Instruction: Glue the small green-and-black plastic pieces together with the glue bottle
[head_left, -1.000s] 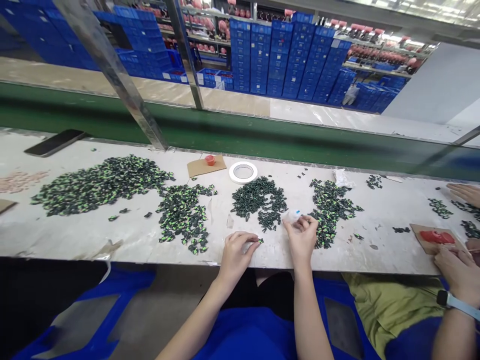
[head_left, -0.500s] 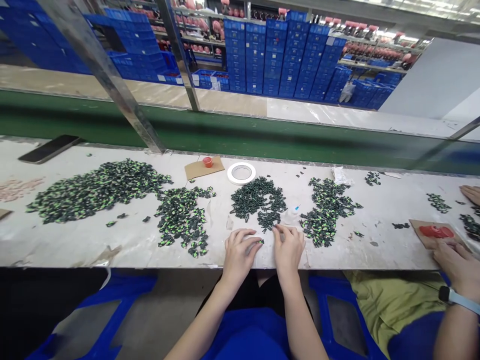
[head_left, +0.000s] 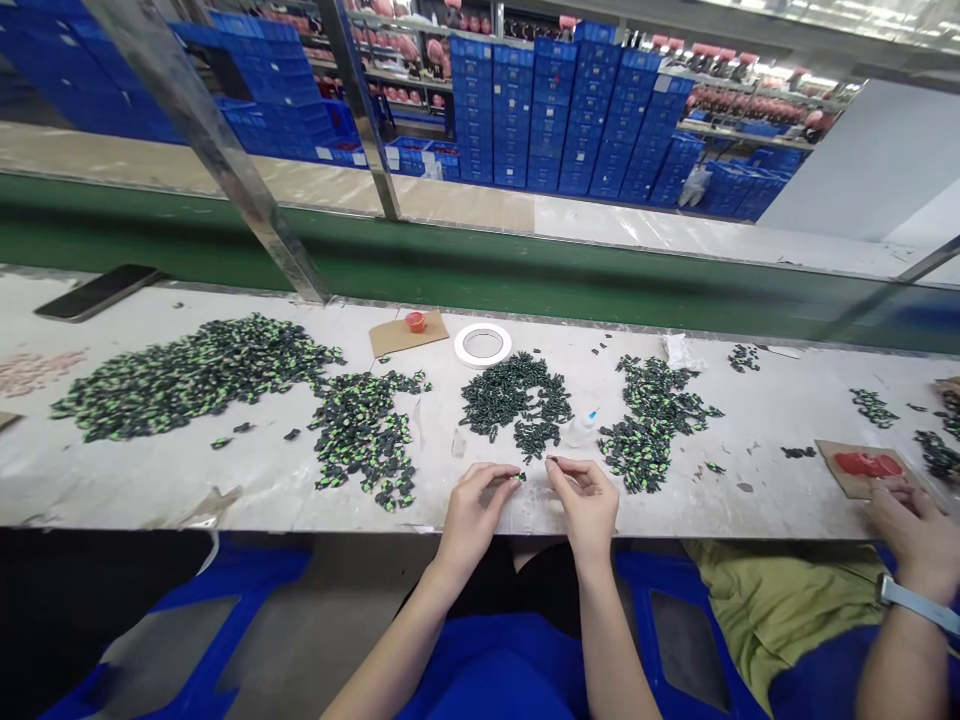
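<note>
Between thumb and forefinger, my left hand (head_left: 474, 508) pinches a small black-and-green piece (head_left: 520, 477). My right hand (head_left: 589, 508) is closed in a pinch on a tiny dark piece (head_left: 553, 459), too small to make out fully. Both hands hover close together over the table's near edge, their fingertips apart. Just beyond them lies a pile of small dark green pieces (head_left: 510, 395). Black-and-green pieces form one heap (head_left: 364, 430) to the left of my hands and another heap (head_left: 649, 420) to the right.
A white tape roll (head_left: 482, 346) lies behind the dark pile, near a red cup (head_left: 415, 321) on cardboard. A small blue-tipped bottle (head_left: 583, 428) is beside my right hand. Farther left are a large heap (head_left: 202, 375) and a phone (head_left: 99, 292). A co-worker's hand (head_left: 911, 525) touches red containers at right.
My right hand has drawn back slightly from the dark pile, a tiny dark piece now showing at its fingertips. My left hand stays nearly in place with its piece.
</note>
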